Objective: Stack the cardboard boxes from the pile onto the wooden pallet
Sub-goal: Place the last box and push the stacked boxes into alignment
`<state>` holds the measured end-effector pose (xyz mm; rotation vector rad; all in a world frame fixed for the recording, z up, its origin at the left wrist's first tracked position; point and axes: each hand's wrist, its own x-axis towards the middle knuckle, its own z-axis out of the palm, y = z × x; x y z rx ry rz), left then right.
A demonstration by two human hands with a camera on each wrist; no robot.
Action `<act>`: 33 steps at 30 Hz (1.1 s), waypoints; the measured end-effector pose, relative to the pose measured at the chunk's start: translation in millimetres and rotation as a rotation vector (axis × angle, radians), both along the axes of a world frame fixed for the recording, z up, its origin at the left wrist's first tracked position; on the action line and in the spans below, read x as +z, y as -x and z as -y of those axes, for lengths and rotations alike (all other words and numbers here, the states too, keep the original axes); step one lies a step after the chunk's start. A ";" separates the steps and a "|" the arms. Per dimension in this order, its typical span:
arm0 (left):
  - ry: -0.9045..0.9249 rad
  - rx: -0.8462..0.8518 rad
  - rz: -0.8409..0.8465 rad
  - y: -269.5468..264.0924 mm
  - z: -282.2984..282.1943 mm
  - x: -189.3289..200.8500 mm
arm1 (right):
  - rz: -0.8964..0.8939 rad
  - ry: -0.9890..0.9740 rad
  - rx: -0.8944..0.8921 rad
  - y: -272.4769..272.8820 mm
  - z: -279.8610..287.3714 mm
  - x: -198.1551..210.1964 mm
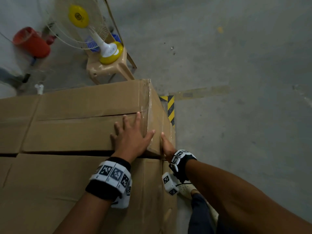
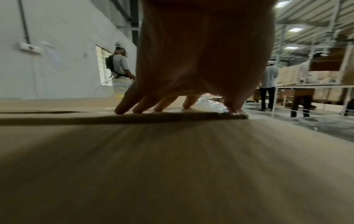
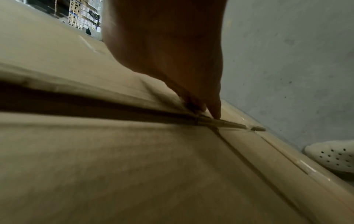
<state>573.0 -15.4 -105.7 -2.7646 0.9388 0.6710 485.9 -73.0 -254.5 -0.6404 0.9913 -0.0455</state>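
Head view: my left hand (image 1: 130, 136) lies flat, fingers spread, on the far cardboard box (image 1: 87, 119); right hand (image 1: 167, 147) presses its side, fingers hidden. Looks bulky, stiff, tape slick, so I'd grab corners.

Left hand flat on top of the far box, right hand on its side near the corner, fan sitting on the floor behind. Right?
Not quite. The fan stands on a plastic chair, not the floor; the head view shows it. The rest holds: left hand flat on the box, right hand on its side near the corner.
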 end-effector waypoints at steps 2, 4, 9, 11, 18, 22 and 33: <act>-0.002 -0.019 0.011 -0.2 -2.6 0.2 | 0.002 -0.016 0.041 -0.6 -1.8 1.1; -0.007 -0.038 0.022 0.4 -5.8 0.6 | 0.007 -0.026 0.086 0.5 -1.1 9.7; -0.018 -0.065 0.017 3.6 -14.9 1.2 | 0.012 -0.022 0.141 8.8 -3.8 25.4; -0.027 -0.063 0.007 5.4 -17.6 2.0 | 0.018 -0.011 0.173 14.1 -6.7 31.7; -0.026 -0.044 -0.042 3.1 -13.1 11.6 | -0.076 0.010 0.293 16.6 7.4 57.5; 0.045 0.002 -0.004 -10.9 -6.1 28.6 | -0.042 0.108 0.255 1.1 34.2 91.6; 0.279 0.078 -0.034 -102.4 35.0 40.3 | -0.134 1.157 0.560 -108.8 134.2 164.0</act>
